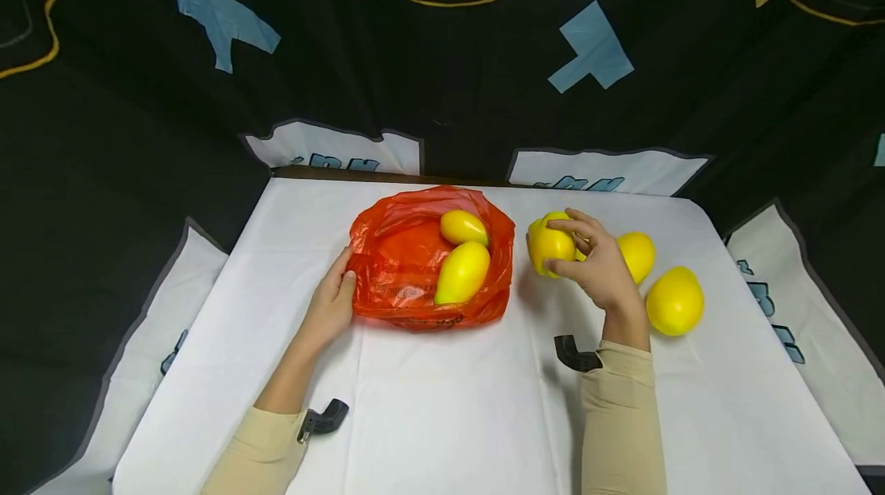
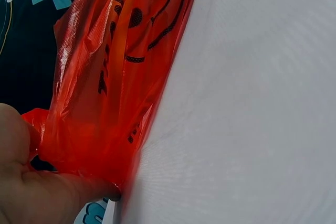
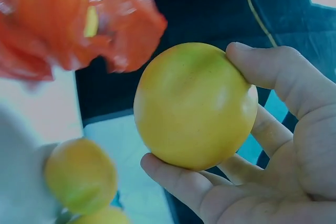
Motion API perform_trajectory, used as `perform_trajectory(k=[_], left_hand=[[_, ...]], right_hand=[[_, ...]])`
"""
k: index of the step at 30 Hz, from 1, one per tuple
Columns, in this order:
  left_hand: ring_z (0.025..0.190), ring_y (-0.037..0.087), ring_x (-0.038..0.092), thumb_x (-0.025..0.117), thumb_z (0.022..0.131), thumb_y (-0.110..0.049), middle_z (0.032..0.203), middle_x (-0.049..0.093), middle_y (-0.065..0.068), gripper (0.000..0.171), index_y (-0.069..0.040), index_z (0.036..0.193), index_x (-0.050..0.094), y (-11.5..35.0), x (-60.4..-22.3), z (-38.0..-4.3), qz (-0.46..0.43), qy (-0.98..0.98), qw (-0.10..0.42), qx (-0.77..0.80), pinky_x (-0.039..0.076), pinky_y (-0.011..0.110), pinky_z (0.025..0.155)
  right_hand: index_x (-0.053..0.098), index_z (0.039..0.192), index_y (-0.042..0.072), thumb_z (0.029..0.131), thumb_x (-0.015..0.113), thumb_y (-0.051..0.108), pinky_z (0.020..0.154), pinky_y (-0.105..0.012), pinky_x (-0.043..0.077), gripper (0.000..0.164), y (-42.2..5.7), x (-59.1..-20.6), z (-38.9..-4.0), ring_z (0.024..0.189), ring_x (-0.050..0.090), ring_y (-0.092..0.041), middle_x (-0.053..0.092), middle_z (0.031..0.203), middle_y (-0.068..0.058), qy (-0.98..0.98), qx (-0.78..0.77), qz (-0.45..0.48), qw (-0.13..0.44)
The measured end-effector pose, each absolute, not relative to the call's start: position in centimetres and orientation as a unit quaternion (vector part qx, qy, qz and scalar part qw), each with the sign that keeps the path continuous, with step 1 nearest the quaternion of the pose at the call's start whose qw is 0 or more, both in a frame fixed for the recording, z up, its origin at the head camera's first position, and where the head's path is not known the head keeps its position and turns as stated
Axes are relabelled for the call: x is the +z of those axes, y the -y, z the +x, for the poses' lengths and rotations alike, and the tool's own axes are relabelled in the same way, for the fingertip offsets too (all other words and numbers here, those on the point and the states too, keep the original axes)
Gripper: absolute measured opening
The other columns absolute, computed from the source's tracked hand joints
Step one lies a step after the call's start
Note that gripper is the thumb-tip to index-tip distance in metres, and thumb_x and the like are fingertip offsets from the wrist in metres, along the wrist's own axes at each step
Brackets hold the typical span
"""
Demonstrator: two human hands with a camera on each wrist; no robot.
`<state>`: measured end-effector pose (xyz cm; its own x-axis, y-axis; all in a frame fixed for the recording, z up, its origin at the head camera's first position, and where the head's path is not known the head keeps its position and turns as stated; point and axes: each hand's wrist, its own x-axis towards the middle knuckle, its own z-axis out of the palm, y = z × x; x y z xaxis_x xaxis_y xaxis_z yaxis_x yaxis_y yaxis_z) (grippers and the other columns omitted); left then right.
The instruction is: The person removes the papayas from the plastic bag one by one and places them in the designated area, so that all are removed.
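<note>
My left hand (image 1: 330, 309) grips the left edge of a red plastic bag (image 1: 394, 249), whose mouth gapes toward me. Inside the bag, toward its right side, lie two yellow fruits: a smaller one (image 1: 464, 227) and a larger mango-shaped one (image 1: 462, 274) with a greenish tip. To the right of the bag, my right hand (image 1: 603, 268) pinches a smooth, rounded yellow fruit (image 3: 195, 108) between thumb and fingers. That fruit appears raised off the table in the right wrist view. The left wrist view shows the thumb pressed against the bag's printed side.
More yellow fruits lie on the white-covered table (image 1: 449, 410): one (image 1: 636, 255) partly behind my right hand, another (image 1: 675, 301) to its right. Part of one more (image 1: 556, 217) shows just behind the held fruit. A dark curtain (image 1: 442, 80) hangs behind the table.
</note>
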<state>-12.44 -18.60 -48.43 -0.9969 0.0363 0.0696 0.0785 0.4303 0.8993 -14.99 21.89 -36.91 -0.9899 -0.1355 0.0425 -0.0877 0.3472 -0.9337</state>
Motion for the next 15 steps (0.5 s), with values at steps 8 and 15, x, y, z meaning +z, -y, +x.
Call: perform_trajectory(k=[8,15], left_hand=[[0.146,0.022,0.012,0.033,0.106,-0.022,0.161,0.017,0.008,0.053,-0.016,0.157,0.02,18.6,-48.6,-12.5,-0.034,0.846,0.013,-0.532,0.013,0.047,0.117],[0.146,0.022,0.012,0.034,0.106,-0.023,0.161,0.016,0.007,0.053,-0.018,0.157,0.019,18.7,-48.6,-12.6,-0.031,0.845,0.012,-0.534,0.012,0.047,0.117]], right_hand=[[0.06,0.129,0.001,0.073,0.077,-0.006,0.108,-0.056,0.033,0.058,-23.8,-41.3,-14.6,0.135,0.033,-0.046,0.026,0.155,-0.013,-0.808,-0.585,-0.062,0.035],[0.064,0.125,0.006,0.071,0.082,0.0,0.109,-0.058,0.029,0.057,-24.5,-44.3,-14.6,0.135,0.034,-0.045,0.027,0.155,-0.012,-0.816,-0.573,-0.073,0.032]])
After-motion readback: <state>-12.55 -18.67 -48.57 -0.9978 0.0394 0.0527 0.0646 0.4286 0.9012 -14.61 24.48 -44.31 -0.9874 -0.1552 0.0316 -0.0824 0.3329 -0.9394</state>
